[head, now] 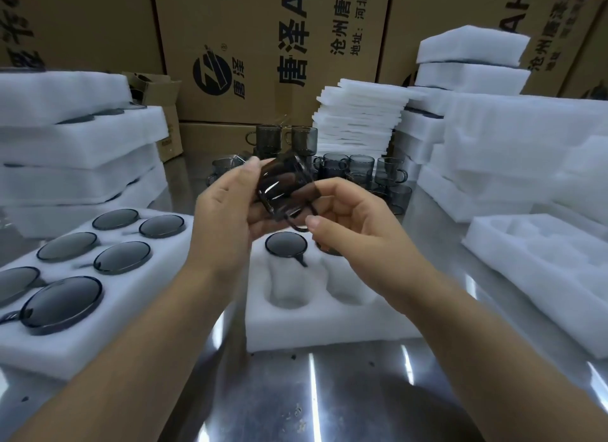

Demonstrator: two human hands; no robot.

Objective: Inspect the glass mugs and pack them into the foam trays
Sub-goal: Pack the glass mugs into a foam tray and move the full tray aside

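Left edge of the steel table (296, 392): filled foam tray (131, 277), six dark mugs seated in its pockets, with a stack of packed trays (82, 138) behind it at the back-left corner. Centre: left hand (227, 211) grips the smoky glass mug (283, 184), thumb up on the far side of the body and fingers curled underneath. The mug is tilted, motion-blurred and clear of the table, over the far end of the middle foam tray (312, 320). Its handle hangs low between the two hands. Right hand (355, 217) also holds it, fingers curled against the mug's right side and thumb tip just beside the handle loop; contact there cannot be told. The middle tray has one seated mug (285, 244) in a far pocket, a second mostly hidden behind the right hand, and its two near pockets unfilled. Back centre: loose mugs (362, 168) clustered, some stacked, in front of cardboard boxes (263, 46), with a foam sheet stack (358, 115) beside them. Right edge: empty foam tray (526, 277), tall tray stacks (493, 145) behind it.
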